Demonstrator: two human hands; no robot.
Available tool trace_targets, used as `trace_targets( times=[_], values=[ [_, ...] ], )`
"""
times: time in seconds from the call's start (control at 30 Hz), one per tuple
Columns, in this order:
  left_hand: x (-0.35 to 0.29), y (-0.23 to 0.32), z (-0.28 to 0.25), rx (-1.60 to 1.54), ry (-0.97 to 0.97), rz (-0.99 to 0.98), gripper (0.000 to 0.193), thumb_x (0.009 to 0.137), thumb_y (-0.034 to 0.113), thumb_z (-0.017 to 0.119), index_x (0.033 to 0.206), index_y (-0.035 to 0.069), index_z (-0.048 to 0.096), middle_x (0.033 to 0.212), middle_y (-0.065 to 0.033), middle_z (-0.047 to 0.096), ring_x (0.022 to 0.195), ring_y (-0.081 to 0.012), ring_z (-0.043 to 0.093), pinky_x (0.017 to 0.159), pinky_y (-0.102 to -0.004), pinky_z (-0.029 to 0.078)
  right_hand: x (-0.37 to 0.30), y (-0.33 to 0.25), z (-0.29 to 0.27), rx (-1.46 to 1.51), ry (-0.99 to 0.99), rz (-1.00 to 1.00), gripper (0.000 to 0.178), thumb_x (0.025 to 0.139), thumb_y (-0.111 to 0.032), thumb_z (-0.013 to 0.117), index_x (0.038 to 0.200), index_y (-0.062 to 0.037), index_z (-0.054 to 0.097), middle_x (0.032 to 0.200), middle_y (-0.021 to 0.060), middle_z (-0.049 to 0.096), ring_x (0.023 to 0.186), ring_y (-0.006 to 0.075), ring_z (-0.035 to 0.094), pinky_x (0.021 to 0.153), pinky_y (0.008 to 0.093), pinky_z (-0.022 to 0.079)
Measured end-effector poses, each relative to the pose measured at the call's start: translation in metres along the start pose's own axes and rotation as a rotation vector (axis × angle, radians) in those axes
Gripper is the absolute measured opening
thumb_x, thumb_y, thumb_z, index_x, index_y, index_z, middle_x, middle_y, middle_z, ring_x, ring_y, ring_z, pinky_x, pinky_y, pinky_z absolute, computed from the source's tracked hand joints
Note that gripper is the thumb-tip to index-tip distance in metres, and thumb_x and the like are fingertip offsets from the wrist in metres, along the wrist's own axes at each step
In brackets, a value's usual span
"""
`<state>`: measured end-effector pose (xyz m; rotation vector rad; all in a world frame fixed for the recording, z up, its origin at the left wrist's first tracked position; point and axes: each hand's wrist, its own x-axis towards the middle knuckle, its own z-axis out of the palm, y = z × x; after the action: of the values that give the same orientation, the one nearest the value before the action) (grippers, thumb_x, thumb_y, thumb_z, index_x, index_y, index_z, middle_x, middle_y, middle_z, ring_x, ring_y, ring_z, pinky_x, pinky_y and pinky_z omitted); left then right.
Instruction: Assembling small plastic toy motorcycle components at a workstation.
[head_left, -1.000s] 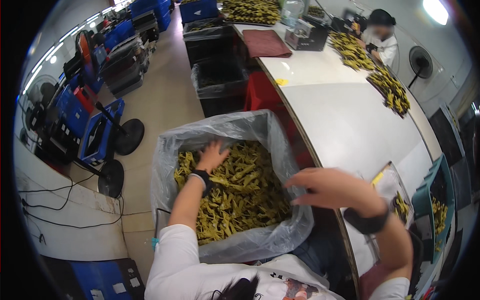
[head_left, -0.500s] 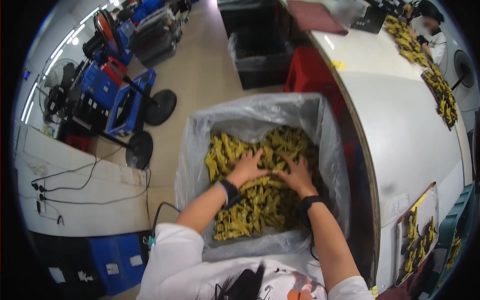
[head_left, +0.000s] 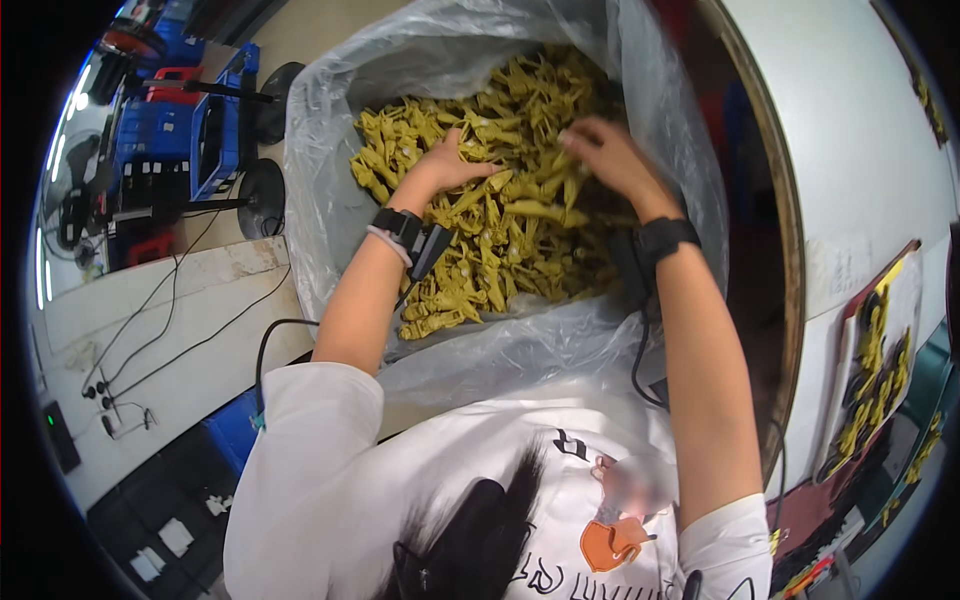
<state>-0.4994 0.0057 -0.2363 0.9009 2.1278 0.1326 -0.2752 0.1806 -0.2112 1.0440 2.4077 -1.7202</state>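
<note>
Many small mustard-yellow figure-like pieces [head_left: 490, 250] with dark parts lie heaped in a large bin lined with a clear plastic bag [head_left: 430, 375]. My left hand [head_left: 445, 170] rests on the left part of the heap, thumb and fingers apart, fingertips partly hidden among the pieces. On the heap's right side is my right hand [head_left: 612, 160], its fingers loosely bent and a little blurred, touching or just above the pieces. I see nothing gripped in either hand. Both wrists wear black straps with small dark devices and cables.
A white worktable [head_left: 800, 110] runs along the right, with a board [head_left: 870, 360] of more yellow pieces at its near end. To the left are a low white partition [head_left: 200, 300] with loose cables, fan stands [head_left: 262, 195] and blue crates [head_left: 155, 130].
My view has tilted down and closer, so the bin appears larger and higher. My right hand has drawn away from my left, toward the heap's right side, and its fingers are more bent.
</note>
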Motion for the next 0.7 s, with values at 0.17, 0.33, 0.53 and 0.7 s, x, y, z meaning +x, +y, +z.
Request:
trace_targets(
  times=[0.17,0.33,0.53,0.7],
  values=[
    [-0.037,0.018,0.014,-0.264,-0.113,-0.147,0.115,0.071,0.061,0.067,0.148,-0.004,0.012,0.147,-0.0287,0.027,0.127,-0.0334,0.044,0.060,-0.0294,0.056,-0.006,0.013,0.017,-0.039,0.186,-0.006,0.080,0.077,-0.052,0.069,0.142,-0.0158,0.040,0.133,0.0254,0.049,0.119,0.0380,0.053,0.097,0.0410,0.044],
    [-0.021,-0.005,0.034,-0.280,-0.023,0.074,0.103,0.079,0.052,0.065,0.150,0.003,0.009,0.150,-0.0242,0.023,0.134,-0.0347,0.035,0.097,-0.0531,0.040,-0.015,0.001,0.032,-0.365,0.147,0.143,0.094,0.069,-0.043,0.078,0.147,-0.0279,0.028,0.150,0.0317,0.008,0.123,0.0482,0.046,0.098,0.0472,0.044],
    [-0.063,0.019,0.002,-0.598,-0.218,-0.134,0.102,0.078,0.050,0.066,0.151,0.005,0.010,0.152,-0.0210,0.021,0.142,-0.0320,0.019,0.095,-0.0528,0.042,-0.023,-0.012,0.023,-0.309,-0.090,0.117,0.079,0.070,-0.049,0.076,0.138,-0.0278,0.044,0.145,0.0332,0.022,0.125,0.0469,0.044,0.101,0.0491,0.040],
    [-0.055,0.037,-0.001,-0.518,-0.251,-0.117,0.117,0.073,0.058,0.068,0.150,0.003,-0.001,0.152,-0.0254,0.017,0.140,-0.0369,0.023,0.090,-0.0543,0.048,-0.006,0.017,0.025,-0.170,0.271,0.049,0.076,0.077,-0.071,0.058,0.138,-0.0280,0.045,0.143,0.0336,0.026,0.128,0.0474,0.041,0.100,0.0503,0.041]
  ],
)
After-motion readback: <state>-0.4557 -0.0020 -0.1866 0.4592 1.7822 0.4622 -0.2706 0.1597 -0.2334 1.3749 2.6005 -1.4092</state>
